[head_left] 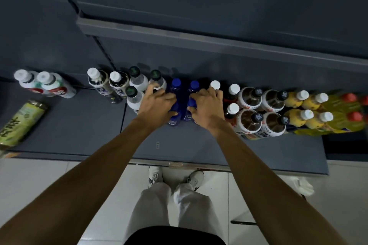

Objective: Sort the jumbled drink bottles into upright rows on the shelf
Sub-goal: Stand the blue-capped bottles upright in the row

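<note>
- View from above, looking down at a dark grey shelf with drink bottles standing along its back.
- The left hand has its fingers curled around a blue bottle at the middle of the shelf.
- The right hand grips a second blue bottle just beside the first; the two hands are close together, not touching.
- Two more blue bottles with blue caps stand upright directly behind the held ones.
- Left of the hands stand upright clear bottles with dark green caps, then two dark bottles with white caps.
- Farther left, well apart, a pair of white bottles with red labels stands upright.
- At the far left a green-labelled bottle lies on its side near the shelf's front edge.
- Right of the hands, in two-deep rows: dark bottles with white caps, brown tea bottles with black caps, yellow bottles with white caps, and yellow-green bottles with red caps, all upright.
- Below the shelf are a pale tiled floor, light trousers and white shoes.
</note>
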